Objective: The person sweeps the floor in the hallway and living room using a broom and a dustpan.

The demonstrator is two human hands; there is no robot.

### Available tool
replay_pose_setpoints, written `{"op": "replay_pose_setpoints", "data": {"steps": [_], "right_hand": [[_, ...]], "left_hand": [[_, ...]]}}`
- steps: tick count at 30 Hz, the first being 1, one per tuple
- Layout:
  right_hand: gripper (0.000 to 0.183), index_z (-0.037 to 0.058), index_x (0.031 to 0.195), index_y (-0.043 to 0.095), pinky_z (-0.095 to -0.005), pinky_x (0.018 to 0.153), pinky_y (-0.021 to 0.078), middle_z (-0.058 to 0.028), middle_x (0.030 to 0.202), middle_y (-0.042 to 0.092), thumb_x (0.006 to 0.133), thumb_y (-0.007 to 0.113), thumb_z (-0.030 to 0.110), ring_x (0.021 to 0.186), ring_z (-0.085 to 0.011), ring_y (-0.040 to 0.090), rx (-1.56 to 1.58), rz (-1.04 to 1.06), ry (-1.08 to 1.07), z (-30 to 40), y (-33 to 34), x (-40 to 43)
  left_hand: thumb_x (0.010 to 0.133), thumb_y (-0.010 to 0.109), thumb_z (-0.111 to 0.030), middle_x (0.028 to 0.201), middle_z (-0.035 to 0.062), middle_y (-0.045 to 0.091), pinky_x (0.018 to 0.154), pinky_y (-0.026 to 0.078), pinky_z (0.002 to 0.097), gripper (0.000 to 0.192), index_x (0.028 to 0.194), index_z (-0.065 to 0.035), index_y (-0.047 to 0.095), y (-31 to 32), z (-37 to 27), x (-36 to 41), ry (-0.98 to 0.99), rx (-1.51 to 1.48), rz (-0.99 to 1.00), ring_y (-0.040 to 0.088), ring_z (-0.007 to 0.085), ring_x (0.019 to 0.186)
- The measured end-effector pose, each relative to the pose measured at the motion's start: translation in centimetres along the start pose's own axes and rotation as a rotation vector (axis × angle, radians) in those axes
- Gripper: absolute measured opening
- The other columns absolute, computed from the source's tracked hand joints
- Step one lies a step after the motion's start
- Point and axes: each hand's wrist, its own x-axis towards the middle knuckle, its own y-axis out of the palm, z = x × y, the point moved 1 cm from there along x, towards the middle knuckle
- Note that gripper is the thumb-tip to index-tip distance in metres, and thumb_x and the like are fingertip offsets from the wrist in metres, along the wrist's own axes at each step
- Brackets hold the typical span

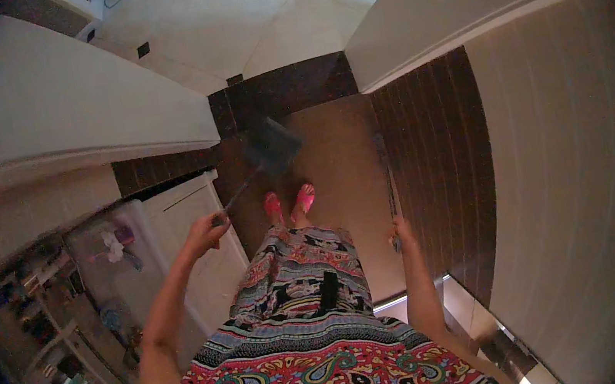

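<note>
My left hand point(207, 234) grips the end of a thin handle. From it a dark grey long-handled dustpan point(273, 145) hangs low, blurred, in front of my feet near the doorway. On the right, my right hand point(403, 230) is closed around a long, thin dark handle point(390, 190), which points down beside the brown wall tiles. Blur hides what its far end is. Pink slippers point(305, 196) are on my feet, side by side on the brown floor point(331, 148). A patterned dress point(302, 327) covers my body below.
A dark threshold point(293, 84) crosses the doorway ahead, with pale tiles point(250, 19) beyond. White jambs flank it. A white cabinet point(193, 207) stands left, its counter point(120, 275) bearing a white and purple flower point(114, 245). Dark brown tiles point(438, 163) line the right wall.
</note>
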Motion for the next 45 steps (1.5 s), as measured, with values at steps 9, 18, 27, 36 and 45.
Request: {"op": "replay_pose_setpoints", "data": {"steps": [9, 18, 27, 36, 45], "right_hand": [[0.025, 0.0062, 0.075, 0.050, -0.0354, 0.046, 0.0392, -0.0080, 0.060, 0.049, 0.082, 0.038, 0.027, 0.052, -0.0192, 0.049, -0.043, 0.032, -0.089, -16.3, 7.9, 0.7], [0.013, 0.0074, 0.081, 0.049, -0.0284, 0.038, 0.0386, -0.0034, 0.057, 0.047, 0.082, 0.048, 0.021, 0.046, -0.0123, 0.048, -0.332, 0.404, -0.081, -11.4, 7.7, -12.4], [0.018, 0.0081, 0.077, 0.044, -0.0271, 0.033, 0.0355, -0.0013, 0.052, 0.040, 0.080, 0.052, 0.024, 0.036, -0.0118, 0.039, -0.225, 0.316, -0.152, 2.9, 9.6, -13.1], [0.028, 0.0108, 0.061, 0.040, -0.0241, 0.033, 0.0293, 0.0015, 0.047, 0.034, 0.080, 0.053, 0.025, 0.036, -0.0080, 0.034, -0.110, 0.412, -0.106, 22.1, 18.4, -4.3], [0.035, 0.0086, 0.056, 0.037, -0.0203, 0.043, 0.0312, 0.0014, 0.046, 0.031, 0.089, 0.035, 0.021, 0.040, -0.0072, 0.031, 1.120, 1.160, 0.710, 29.9, 21.1, 6.5]], "left_hand": [[0.070, 0.055, -0.021, 0.079, 0.0145, 0.059, 0.060, 0.047, 0.0366, 0.027, 0.091, -0.0036, 0.055, 3.4, 5.4, 1.0, 0.081, 0.350, 0.241, 0.058, 0.0272, 0.067], [0.074, 0.057, -0.029, 0.074, 0.0127, 0.059, 0.062, 0.046, 0.0358, 0.024, 0.087, -0.0082, 0.058, 5.4, 8.1, -3.4, 0.026, 0.288, 0.121, 0.058, 0.0256, 0.068], [0.077, 0.057, -0.025, 0.059, 0.0015, 0.052, 0.044, 0.038, 0.0256, 0.020, 0.078, -0.0047, 0.054, 4.7, 0.9, -5.0, 0.000, -0.355, -0.091, 0.045, 0.0085, 0.049], [0.072, 0.062, -0.030, 0.055, 0.0040, 0.053, 0.041, 0.041, 0.0251, 0.028, 0.075, -0.0027, 0.054, 2.0, -6.4, 9.3, 0.177, -0.423, -0.284, 0.050, 0.0081, 0.045], [0.072, 0.062, -0.027, 0.058, 0.0046, 0.052, 0.043, 0.042, 0.0268, 0.028, 0.073, 0.0004, 0.054, -10.7, -18.1, 19.4, 0.205, -0.418, -0.302, 0.052, 0.0112, 0.046]]}}
